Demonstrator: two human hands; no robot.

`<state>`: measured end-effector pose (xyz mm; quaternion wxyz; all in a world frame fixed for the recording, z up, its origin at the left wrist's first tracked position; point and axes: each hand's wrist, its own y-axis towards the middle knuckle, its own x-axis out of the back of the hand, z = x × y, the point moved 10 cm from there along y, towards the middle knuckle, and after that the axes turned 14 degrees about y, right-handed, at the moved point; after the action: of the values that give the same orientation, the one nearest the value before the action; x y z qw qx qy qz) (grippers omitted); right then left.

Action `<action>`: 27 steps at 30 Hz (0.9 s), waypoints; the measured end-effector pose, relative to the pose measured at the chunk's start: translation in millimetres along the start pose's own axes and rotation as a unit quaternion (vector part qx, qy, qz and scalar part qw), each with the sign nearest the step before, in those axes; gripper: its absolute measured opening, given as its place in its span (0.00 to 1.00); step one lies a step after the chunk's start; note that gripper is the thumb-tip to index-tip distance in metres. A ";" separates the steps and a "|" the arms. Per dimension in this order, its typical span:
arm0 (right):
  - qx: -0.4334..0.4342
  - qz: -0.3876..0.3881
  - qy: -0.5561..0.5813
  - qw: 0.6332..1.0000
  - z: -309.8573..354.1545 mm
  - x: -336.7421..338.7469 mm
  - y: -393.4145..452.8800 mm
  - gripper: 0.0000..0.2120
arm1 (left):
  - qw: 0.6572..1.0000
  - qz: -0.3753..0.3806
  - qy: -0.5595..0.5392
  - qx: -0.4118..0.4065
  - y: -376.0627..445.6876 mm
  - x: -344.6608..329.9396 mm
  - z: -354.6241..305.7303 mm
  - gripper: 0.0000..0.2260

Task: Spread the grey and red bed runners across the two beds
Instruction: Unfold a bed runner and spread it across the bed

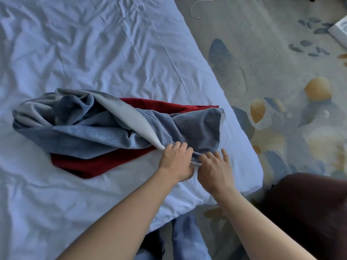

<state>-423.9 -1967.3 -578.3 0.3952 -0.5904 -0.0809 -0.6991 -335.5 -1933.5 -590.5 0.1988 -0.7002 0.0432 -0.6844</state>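
A crumpled grey bed runner (97, 128) with a paler lining lies bunched on the white bed (84, 53), near its foot corner. Under it lies a red bed runner (97, 164), showing at the front left and at the back right. My left hand (177, 162) is closed on the near edge of the grey runner, where the folds gather. My right hand (214, 167) rests just beside it, fingers spread, touching the same grey edge; whether it grips the cloth is not clear.
The white sheet is wrinkled all over. The bed's corner (251, 177) is right of my hands. Patterned carpet (281, 72) lies beyond, with a thin white cord (195, 8) at the top. A dark brown seat (309, 207) stands at the lower right. My legs show below the bed edge.
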 end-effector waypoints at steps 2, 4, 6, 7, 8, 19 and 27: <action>0.002 -0.046 0.016 0.999 -2.5 30.9 15.1 0.02 | 1.000 -0.007 -0.018 0.001 17.2 21.7 1.8 0.12; -0.002 -0.063 0.021 0.998 -5.8 54.0 33.3 0.03 | 0.999 -0.008 -0.032 0.009 35.2 39.1 5.5 0.11; -0.010 -0.084 0.028 0.996 -17.9 82.0 64.8 0.02 | 0.999 -0.022 -0.045 0.017 66.2 59.9 9.2 0.11; -0.009 -0.097 0.026 0.995 -24.5 94.7 81.2 0.01 | 0.998 -0.034 -0.052 0.023 81.7 71.1 11.5 0.11; -0.006 -0.107 0.022 0.994 -31.9 105.1 96.7 0.02 | 0.997 -0.047 -0.056 0.030 97.2 80.5 14.4 0.12; -0.004 0.021 0.011 1.000 -96.7 71.9 194.6 0.12 | 0.996 0.085 -0.031 0.003 201.2 37.1 35.9 0.09; 0.003 0.040 0.031 0.999 -85.3 77.4 225.2 0.11 | 0.998 0.050 -0.031 0.003 237.6 52.6 51.9 0.07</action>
<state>-342.2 -2204.1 -613.8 0.4269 -0.5701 -0.0466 -0.7004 -231.4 -2157.6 -620.4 0.2363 -0.7174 0.0700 -0.6516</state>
